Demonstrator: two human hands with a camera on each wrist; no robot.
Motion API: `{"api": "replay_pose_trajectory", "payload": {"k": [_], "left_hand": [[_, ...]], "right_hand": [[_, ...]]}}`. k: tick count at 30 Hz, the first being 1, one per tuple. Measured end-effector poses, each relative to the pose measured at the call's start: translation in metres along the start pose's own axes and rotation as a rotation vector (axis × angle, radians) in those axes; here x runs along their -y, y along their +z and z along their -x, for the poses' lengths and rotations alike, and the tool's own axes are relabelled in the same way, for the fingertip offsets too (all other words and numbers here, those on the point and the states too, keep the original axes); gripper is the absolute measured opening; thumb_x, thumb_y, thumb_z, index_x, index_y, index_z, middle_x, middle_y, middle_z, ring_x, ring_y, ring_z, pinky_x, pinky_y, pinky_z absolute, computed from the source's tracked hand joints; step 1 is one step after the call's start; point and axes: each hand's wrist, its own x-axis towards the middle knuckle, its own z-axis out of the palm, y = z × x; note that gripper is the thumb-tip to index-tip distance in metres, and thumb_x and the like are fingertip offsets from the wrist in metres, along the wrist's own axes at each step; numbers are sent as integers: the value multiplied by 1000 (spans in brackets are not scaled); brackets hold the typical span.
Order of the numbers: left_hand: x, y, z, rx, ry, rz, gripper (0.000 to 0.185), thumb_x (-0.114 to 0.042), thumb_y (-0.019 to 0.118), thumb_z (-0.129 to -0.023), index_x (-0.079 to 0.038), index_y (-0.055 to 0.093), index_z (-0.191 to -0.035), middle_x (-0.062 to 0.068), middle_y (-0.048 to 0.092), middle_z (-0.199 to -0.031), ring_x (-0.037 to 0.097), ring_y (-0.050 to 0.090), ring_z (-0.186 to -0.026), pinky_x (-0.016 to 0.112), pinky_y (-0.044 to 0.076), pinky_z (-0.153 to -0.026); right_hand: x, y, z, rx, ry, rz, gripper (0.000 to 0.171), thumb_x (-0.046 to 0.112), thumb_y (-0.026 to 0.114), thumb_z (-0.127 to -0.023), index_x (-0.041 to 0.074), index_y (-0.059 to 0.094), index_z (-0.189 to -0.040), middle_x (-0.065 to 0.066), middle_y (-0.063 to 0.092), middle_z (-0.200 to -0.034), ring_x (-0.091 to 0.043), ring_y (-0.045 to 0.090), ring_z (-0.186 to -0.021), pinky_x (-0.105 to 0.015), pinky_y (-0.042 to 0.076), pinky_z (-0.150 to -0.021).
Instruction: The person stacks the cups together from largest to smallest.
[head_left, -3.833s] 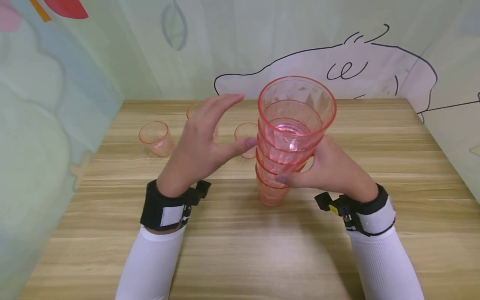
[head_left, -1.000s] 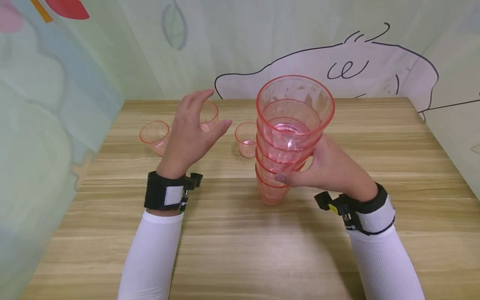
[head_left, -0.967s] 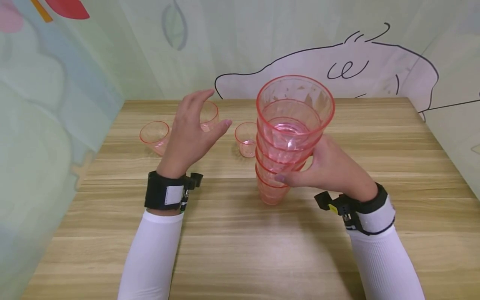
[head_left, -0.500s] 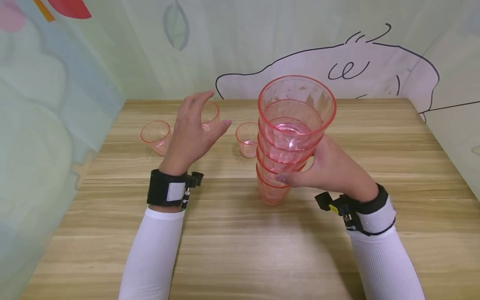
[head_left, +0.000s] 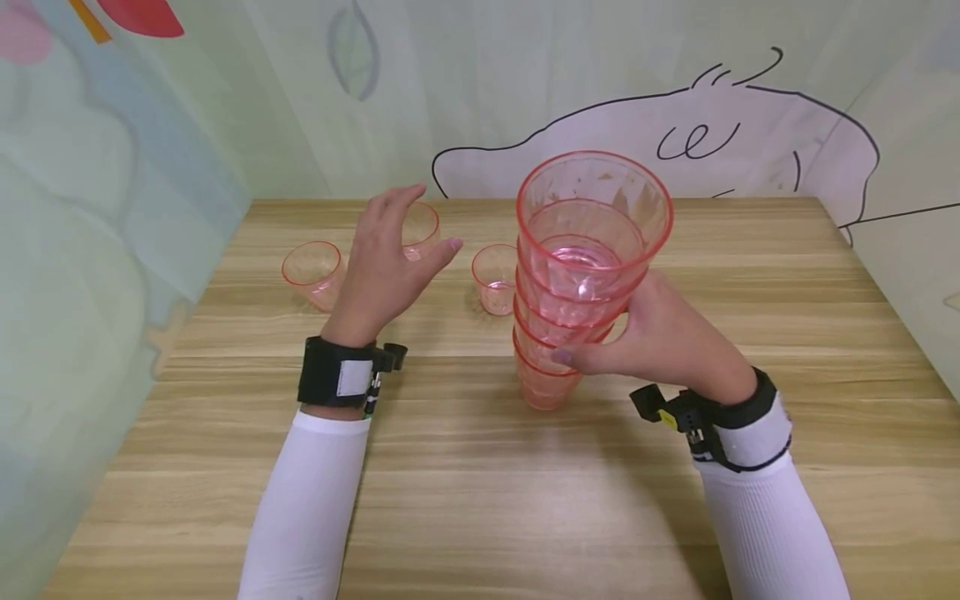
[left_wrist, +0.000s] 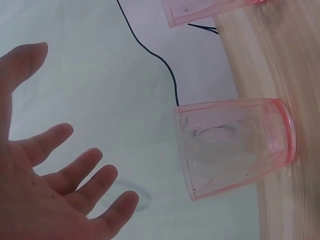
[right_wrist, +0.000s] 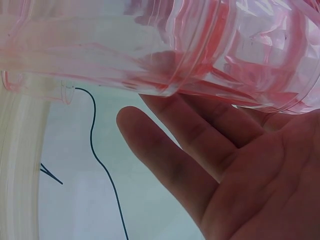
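My right hand point(head_left: 671, 337) grips a tall stack of clear pink plastic cups point(head_left: 577, 304) around its middle, thumb on the near side. In the right wrist view the fingers curve behind the nested cups point(right_wrist: 150, 55). My left hand point(head_left: 386, 267) hovers at the left with fingers spread and nothing between them. It partly covers one cup at the back point(head_left: 422, 229). Apart from those fingers, a cup point(left_wrist: 230, 150) stands upright on the table in the left wrist view. Two more single cups stand at the left point(head_left: 311, 271) and just left of the stack point(head_left: 493, 287).
The wooden table point(head_left: 450, 500) runs back to a wall point(head_left: 480, 92) with cartoon line drawings. A painted side wall point(head_left: 67, 275) borders it on the left, and another wall point(head_left: 900, 200) on the right. Both wrists wear black straps with small cameras.
Since the earliest frame my left hand has drawn away from the stack toward the left, uncovering more of the back cup. During the last second it barely shifts. My right hand and the stack hold still.
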Motion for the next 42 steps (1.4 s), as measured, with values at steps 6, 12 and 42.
{"api": "replay_pose_trajectory", "payload": {"k": [6,12,42], "left_hand": [[4,3,-2,7,-26,-4,78,-50,72,-89,-12,44,-152,9,39,-153,21,33,-142,43,31,-114],[7,5,-3,0,-34,-10,78,-48,72,-89,-12,44,-152,9,39,-153,22,32,-142,44,30,-114],[34,16,-7,14,-206,21,92,-54,70,-87,-15,27,-159,11,24,-161,27,23,-147,53,27,-116]], "right_hand": [[0,0,0,-2,-9,-7,69,19,88,-75,22,55,-135,9,64,-124,-10,58,-116,-34,47,-100],[0,0,-1,-3,-15,-12,68,18,88,-75,22,56,-135,9,64,-123,-10,58,-116,-34,47,-99],[0,0,1,-4,0,-28,64,19,88,-76,23,58,-132,10,66,-121,-11,60,-113,-35,48,-98]]}}
